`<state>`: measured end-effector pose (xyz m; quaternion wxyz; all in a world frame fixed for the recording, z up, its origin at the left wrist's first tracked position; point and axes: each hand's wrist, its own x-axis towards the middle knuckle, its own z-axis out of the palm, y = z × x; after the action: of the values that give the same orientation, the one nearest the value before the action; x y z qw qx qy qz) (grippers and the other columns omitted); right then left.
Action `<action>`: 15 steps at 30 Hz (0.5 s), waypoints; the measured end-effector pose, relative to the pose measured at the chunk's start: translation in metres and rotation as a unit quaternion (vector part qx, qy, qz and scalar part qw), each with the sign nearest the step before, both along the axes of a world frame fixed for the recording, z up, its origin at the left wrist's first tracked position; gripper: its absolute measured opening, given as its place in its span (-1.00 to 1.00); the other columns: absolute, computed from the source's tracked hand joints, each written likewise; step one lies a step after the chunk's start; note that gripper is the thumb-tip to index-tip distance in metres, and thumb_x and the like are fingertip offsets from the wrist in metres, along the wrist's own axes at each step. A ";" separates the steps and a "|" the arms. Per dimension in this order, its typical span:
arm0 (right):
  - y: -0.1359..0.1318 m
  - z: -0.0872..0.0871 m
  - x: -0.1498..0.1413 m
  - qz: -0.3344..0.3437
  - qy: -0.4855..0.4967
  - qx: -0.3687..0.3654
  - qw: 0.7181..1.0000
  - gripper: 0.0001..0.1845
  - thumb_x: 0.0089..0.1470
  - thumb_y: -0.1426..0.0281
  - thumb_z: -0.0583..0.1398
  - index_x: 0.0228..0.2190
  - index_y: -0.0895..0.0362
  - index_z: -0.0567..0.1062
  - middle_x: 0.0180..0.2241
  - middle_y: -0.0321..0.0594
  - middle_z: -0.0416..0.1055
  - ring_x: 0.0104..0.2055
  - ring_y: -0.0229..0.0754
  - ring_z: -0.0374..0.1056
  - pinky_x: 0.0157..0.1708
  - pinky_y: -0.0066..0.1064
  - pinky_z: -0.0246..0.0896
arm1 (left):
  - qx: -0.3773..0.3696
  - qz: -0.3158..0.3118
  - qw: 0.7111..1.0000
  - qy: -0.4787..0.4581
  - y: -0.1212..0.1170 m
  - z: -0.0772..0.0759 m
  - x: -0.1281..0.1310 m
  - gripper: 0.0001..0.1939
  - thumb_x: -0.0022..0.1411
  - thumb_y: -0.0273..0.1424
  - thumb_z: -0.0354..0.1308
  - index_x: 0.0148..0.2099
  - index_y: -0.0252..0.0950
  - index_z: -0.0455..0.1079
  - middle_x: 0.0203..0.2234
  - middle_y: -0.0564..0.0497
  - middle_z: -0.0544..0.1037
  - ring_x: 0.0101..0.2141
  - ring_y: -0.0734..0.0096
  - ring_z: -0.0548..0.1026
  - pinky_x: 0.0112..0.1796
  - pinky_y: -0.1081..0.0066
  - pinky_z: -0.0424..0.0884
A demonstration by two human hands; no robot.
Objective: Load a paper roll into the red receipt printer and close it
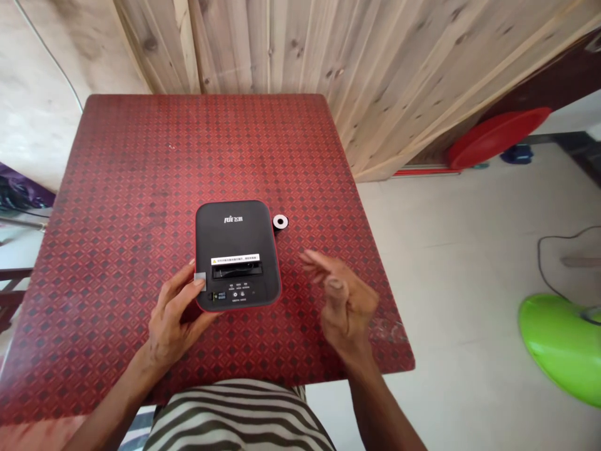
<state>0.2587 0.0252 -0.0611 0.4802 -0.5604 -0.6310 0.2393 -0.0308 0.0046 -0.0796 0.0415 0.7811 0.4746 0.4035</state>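
Note:
A black receipt printer (235, 235) with a red edge and a paper slot lies face up on the red patterned table (150, 150). My left hand (176, 307) grips its lower left corner, the thumb on a grey tab (200, 281) at the side and the fingers around the edge. To the right of the printer, my right hand (347, 300) hovers over the table with its fingers stretched out, holding nothing and apart from the printer. Beside the printer's upper right side is a small roll (280, 222) with a white end and dark centre, partly hidden by the printer.
A plank wall (300, 50) borders the table's far edge. On the floor to the right are a bright green plastic object (558, 344), a dark cable (539, 257) and a red round plastic item (498, 141) leaning by the wall.

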 end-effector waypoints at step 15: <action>0.036 0.017 -0.003 0.043 -0.003 0.035 0.998 -0.56 0.49 0.21 -0.01 -0.02 0.07 0.63 -0.17 -0.13 0.68 -0.23 -0.13 0.59 -0.22 -0.20 0.53 | -0.043 -0.004 0.997 -0.065 0.004 0.007 0.002 -0.36 0.11 -0.40 0.51 0.19 -0.20 0.37 0.19 -0.21 0.50 0.12 0.13 0.57 0.04 0.12 0.60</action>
<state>0.2561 0.0615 -0.0443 0.4866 -0.5163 -0.6642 0.2357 -0.0292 0.0091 -0.0722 0.1073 0.7526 0.4853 0.4320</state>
